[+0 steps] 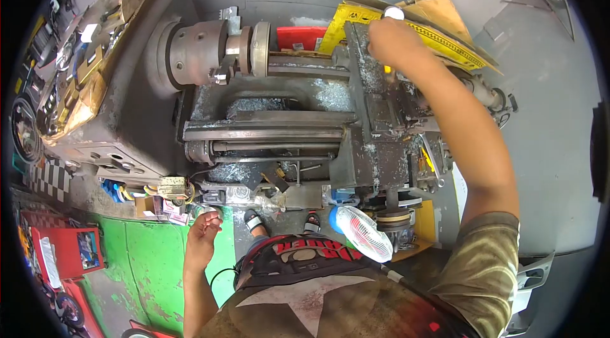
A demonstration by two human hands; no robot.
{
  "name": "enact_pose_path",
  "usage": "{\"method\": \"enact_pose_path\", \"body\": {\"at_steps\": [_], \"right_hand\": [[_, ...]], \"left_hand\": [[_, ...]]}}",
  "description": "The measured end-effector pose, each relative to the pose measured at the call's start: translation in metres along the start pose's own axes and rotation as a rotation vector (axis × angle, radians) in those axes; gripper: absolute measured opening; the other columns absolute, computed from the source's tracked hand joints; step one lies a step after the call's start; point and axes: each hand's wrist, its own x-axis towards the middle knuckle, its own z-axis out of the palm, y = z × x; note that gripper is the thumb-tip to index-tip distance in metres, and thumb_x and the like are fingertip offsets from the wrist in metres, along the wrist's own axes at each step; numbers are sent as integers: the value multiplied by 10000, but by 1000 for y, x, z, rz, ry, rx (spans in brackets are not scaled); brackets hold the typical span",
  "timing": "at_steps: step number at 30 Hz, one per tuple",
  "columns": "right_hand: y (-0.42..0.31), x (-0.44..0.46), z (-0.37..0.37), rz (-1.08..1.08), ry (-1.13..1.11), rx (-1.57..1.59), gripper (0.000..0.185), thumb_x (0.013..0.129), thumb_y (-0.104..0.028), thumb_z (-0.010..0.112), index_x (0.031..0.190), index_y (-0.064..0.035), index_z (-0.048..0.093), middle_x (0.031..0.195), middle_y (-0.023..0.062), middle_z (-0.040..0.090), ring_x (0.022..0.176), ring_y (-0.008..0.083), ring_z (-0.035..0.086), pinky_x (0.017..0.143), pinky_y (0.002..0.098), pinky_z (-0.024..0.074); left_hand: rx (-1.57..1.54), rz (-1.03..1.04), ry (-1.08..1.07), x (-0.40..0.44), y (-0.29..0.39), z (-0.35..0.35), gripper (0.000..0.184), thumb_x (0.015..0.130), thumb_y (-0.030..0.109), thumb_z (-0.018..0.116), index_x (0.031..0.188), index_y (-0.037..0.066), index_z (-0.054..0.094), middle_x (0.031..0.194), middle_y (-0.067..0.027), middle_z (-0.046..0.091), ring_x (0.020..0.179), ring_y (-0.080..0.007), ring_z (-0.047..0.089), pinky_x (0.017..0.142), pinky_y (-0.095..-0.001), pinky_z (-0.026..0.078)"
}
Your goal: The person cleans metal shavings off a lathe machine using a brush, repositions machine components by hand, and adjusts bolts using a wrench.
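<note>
My right hand [395, 44] reaches over the carriage [365, 83] of a metal lathe, its fingers closed. A round white-topped thing [394, 13] shows just beyond the knuckles, and a small yellow piece [387, 69] shows below the hand. What the fingers grip is hidden. My left hand [203, 233] hangs low at the left, palm up, with fingers loosely bent and nothing plainly in them. In the lathe's chuck [198, 52] sits a round metal workpiece [260, 49] with a wide flange.
Metal chips [333, 95] lie on the lathe bed. A white-and-blue fan [362, 233] stands near my body. Tools lie on the headstock top [89, 64], and a wrench [433, 160] lies right of the carriage. Yellow board [343, 23] leans behind. A red tool cart [60, 252] stands left.
</note>
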Motion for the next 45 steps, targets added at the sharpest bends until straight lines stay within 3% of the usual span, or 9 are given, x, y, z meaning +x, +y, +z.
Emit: {"method": "enact_pose_path", "body": {"at_steps": [5,9,15,20,25,29,34,39,45], "right_hand": [[-3,-18,5,-134,-304,-155,208,804,-89,649,912,68,734,858,228,729,756,417,698,686,479,567],[3,-14,-7,15,54,19,211,811,-81,627,902,83,724,851,234,724,739,410,695,692,478,567],[16,-17,17,-67,-138,-128,207,815,-94,625,878,77,724,811,235,714,717,395,688,698,476,559],[15,-27,-18,-5,-147,189,212,810,-116,631,849,68,727,775,229,705,705,389,679,686,471,547],[39,-21,48,6,-119,27,223,801,-150,641,819,53,732,734,213,694,676,384,656,683,468,535],[55,-18,19,207,70,470,236,792,-175,643,814,40,738,727,206,694,666,382,648,697,466,536],[41,-25,67,15,-52,242,224,799,-173,638,799,25,741,692,191,677,635,362,625,687,451,530],[50,-29,20,175,78,451,196,803,-147,635,791,16,744,688,185,679,643,356,631,684,443,530],[53,-32,63,109,133,325,178,807,-132,642,791,15,741,703,169,685,638,343,618,667,431,524]], "left_hand": [[22,15,-32,2,-1,-3,235,1022,95,568,1222,-20,613,1070,-95,656,928,-175,589,873,-307,501],[-8,23,-16,3,-3,-1,231,1027,102,562,1217,-20,611,1063,-90,657,922,-170,586,870,-303,500],[9,21,-39,6,2,2,233,1024,96,561,1218,-22,611,1057,-88,660,921,-169,585,872,-299,498],[-7,14,-23,5,1,2,231,1017,76,548,1215,-23,612,1051,-84,660,919,-165,584,874,-297,496],[-2,16,-40,9,5,2,243,1007,55,534,1224,-21,612,1052,-82,661,921,-165,585,879,-292,493],[12,-1,-27,9,1,4,248,1001,56,540,1224,-23,612,1043,-78,659,911,-161,579,867,-285,487],[-6,11,-60,14,-1,3,260,996,64,557,1235,-22,611,1042,-80,662,913,-161,584,864,-282,486],[37,21,-45,11,4,8,255,997,73,570,1229,-21,616,1045,-83,664,923,-157,589,865,-282,487],[62,29,-60,15,-3,4,258,1030,114,581,1241,-31,605,1065,-107,661,940,-173,610,874,-290,503]]}}
